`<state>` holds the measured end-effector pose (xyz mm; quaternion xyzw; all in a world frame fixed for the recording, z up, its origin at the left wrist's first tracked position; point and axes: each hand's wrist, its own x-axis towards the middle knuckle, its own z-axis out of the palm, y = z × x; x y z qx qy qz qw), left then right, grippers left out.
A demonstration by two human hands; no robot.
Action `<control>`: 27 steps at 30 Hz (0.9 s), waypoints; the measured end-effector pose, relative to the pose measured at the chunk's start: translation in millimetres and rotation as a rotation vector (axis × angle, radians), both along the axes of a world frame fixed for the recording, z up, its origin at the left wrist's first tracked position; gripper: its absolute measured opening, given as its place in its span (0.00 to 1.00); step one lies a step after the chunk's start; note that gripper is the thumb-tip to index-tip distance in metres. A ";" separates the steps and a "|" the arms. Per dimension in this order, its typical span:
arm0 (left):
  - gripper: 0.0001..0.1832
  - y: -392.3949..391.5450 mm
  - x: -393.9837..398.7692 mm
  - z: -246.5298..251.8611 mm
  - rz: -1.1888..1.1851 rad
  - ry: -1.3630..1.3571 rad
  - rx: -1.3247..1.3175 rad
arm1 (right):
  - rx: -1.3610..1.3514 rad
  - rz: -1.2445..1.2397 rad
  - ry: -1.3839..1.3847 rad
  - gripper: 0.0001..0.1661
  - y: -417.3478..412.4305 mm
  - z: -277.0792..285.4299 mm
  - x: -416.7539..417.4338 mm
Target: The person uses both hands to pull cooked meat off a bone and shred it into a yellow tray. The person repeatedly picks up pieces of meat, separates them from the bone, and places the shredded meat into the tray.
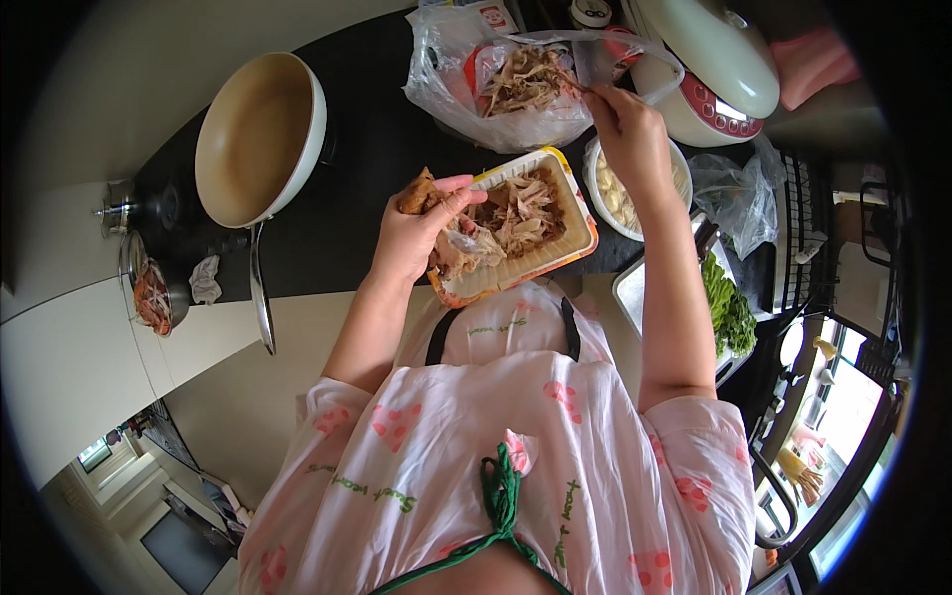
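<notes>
My left hand (407, 234) grips a piece of cooked poultry (462, 249) with browned skin and pale flesh, held over the left end of a plastic tray (532, 275). Shredded meat (529, 212) lies in that tray, which has a yellow and orange outer edge. Farther off, my right hand (632, 134) is at the right side of a clear plastic bag (491, 134). Its fingertips pinch a thin brown scrap (571, 82) over a heap of bones and scraps (524, 78) in the bag. Whether the scrap is bone or meat I cannot tell.
A white bowl (593, 175) of pale pieces stands beside the tray, partly behind my right forearm. A rice cooker (699, 115) with raised lid is beyond it. Leafy greens (725, 305) lie at right. A frying pan (256, 141) stands left, its handle over the counter edge; a crumpled tissue (205, 280) lies nearby.
</notes>
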<state>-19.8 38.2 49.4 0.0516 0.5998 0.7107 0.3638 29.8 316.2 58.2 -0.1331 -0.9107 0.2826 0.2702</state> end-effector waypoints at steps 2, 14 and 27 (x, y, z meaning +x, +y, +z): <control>0.17 -1.3 3.5 0.0 0.025 -0.013 0.005 | 0.098 0.020 -0.172 0.13 5.3 -2.7 -20.4; 0.20 4.6 7.2 -7.1 0.208 -0.261 0.081 | -0.031 0.146 -0.013 0.09 -41.8 1.1 -13.1; 0.15 7.4 5.8 -19.7 0.347 -0.363 0.115 | -0.944 0.364 -0.407 0.21 -95.3 -31.4 69.7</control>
